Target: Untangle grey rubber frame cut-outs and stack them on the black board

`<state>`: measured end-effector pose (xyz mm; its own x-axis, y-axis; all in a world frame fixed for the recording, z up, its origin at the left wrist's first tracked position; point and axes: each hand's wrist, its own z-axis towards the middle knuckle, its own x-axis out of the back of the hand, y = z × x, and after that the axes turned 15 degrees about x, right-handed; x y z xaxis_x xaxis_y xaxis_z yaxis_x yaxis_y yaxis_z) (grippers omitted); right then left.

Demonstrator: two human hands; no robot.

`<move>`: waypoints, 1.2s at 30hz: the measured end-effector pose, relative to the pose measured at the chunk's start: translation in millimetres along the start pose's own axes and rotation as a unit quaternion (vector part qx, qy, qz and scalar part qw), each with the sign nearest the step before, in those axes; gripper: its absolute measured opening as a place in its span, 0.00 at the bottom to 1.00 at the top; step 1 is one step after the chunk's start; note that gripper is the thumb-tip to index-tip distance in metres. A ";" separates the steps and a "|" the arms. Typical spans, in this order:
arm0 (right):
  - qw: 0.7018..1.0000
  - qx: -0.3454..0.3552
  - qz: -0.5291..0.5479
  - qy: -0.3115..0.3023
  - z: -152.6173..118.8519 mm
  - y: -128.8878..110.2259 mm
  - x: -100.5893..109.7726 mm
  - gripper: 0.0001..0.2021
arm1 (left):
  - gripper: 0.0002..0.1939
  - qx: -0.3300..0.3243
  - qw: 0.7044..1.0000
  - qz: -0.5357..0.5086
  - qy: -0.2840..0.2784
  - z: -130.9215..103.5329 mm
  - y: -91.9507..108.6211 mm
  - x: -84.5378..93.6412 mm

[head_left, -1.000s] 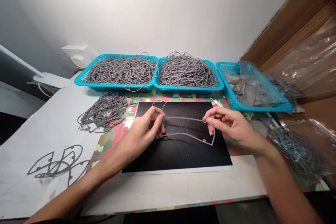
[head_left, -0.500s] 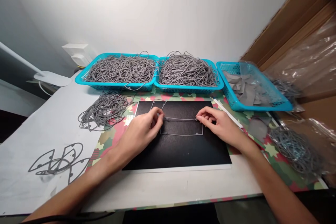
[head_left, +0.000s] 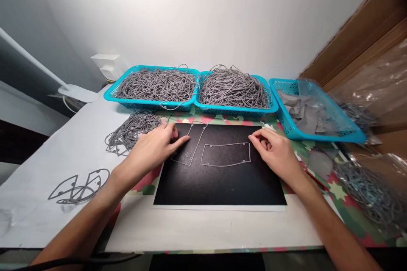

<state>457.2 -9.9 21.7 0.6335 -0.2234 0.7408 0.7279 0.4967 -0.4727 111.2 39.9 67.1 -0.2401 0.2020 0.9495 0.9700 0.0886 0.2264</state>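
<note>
Three blue baskets (head_left: 232,110) along white wall | black mat (head_left: 219,178) on table | both hands' grip loose, holding nothing

Hidden, cropped and blurred parts of the view

The left hand (head_left: 152,149) covers the near-left corner of the gasket outline (head_left: 187,146) beneath it, and both forearms run out of the bottom edge. The plastic bags (head_left: 375,93) at the right are smeared with blur and cut by the frame, as is the grey pile (head_left: 369,192) beside them. The lamp arm (head_left: 28,61) leaves the left edge.
</note>
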 end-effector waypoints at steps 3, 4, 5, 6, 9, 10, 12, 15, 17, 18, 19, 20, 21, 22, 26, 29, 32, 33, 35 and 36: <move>1.000 0.006 -0.012 -0.002 0.2 -2.3 -4.3 0.11 | 0.21 -0.003 1.000 0.008 -0.022 1.7 -5.3 3.7; 1.000 0.008 -0.015 -0.004 1.0 -4.6 -6.3 0.11 | 0.22 -0.010 0.999 0.007 -0.049 2.0 -7.4 6.5; 1.000 0.012 -0.015 -0.010 2.4 -7.9 -8.4 0.11 | 0.23 -0.019 0.997 0.005 -0.078 2.3 -9.8 9.8; 1.000 0.017 -0.014 -0.021 4.7 -12.2 -10.7 0.11 | 0.24 -0.029 0.994 0.002 -0.105 2.5 -12.3 13.5; 0.996 0.045 0.000 -0.075 19.4 -27.5 -20.3 0.09 | 0.22 -0.054 0.988 -0.004 -0.144 3.0 -19.4 24.0; 0.994 0.055 0.005 -0.092 27.4 -32.3 -25.2 0.09 | 0.21 -0.060 0.987 -0.005 -0.146 3.0 -21.1 26.8; 0.991 0.067 0.012 -0.116 47.8 -39.1 -38.2 0.08 | 0.19 -0.065 0.990 -0.007 -0.128 2.5 -23.0 31.7; 0.989 0.061 0.016 -0.133 83.7 -42.4 -64.6 0.07 | 0.19 -0.065 0.995 -0.023 -0.078 1.2 -23.5 37.1; 0.989 0.045 0.018 -0.141 104.4 -41.6 -81.9 0.05 | 0.19 -0.070 0.994 -0.028 -0.082 1.6 -23.7 38.3; 0.989 0.035 0.018 -0.144 112.0 -40.9 -89.1 0.05 | 0.19 -0.076 0.992 -0.028 -0.096 2.5 -23.9 37.9; 0.989 0.027 0.017 -0.147 117.5 -40.2 -95.0 0.06 | 0.18 -0.084 0.990 -0.026 -0.112 3.9 -24.2 37.0; 0.988 0.019 0.015 -0.149 120.9 -39.6 -99.5 0.07 | 0.16 -0.090 0.988 -0.026 -0.126 5.6 -24.6 35.5; 0.988 0.012 0.013 -0.152 122.2 -39.3 -102.8 0.08 | 0.14 -0.096 0.986 -0.027 -0.135 7.3 -24.9 33.8; 0.988 0.008 0.011 -0.153 121.8 -39.4 -105.0 0.09 | 0.12 -0.102 0.984 -0.029 -0.141 8.9 -25.2 32.0; 0.989 0.015 0.011 -0.149 111.9 -44.3 -106.1 0.09 | 0.09 -0.125 0.980 -0.044 -0.150 10.1 -25.5 27.3; 0.990 0.032 0.029 -0.132 102.9 -50.3 -99.2 0.08 | 0.11 -0.137 0.978 -0.064 -0.140 7.1 -25.6 27.6; 0.990 0.040 0.069 -0.117 94.6 -53.6 -84.8 0.08 | 0.12 -0.152 0.973 -0.099 -0.141 5.8 -27.1 28.6; 0.989 0.039 0.086 -0.113 92.0 -53.7 -79.1 0.08 | 0.11 -0.159 0.969 -0.115 -0.148 6.0 -27.9 28.7; 0.986 0.033 0.124 -0.108 86.8 -52.8 -68.2 0.06 | 0.10 -0.170 0.961 -0.148 -0.161 6.8 -29.4 28.0; 0.984 0.027 0.143 -0.107 84.3 -51.8 -63.5 0.06 | 0.09 -0.173 0.957 -0.164 -0.165 7.1 -29.8 27.3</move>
<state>357.1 49.3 39.4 0.7366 0.1101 0.6673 0.5092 0.5590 -0.6544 75.5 49.6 84.8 -0.4768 0.5209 0.7080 0.7814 -0.1176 0.6128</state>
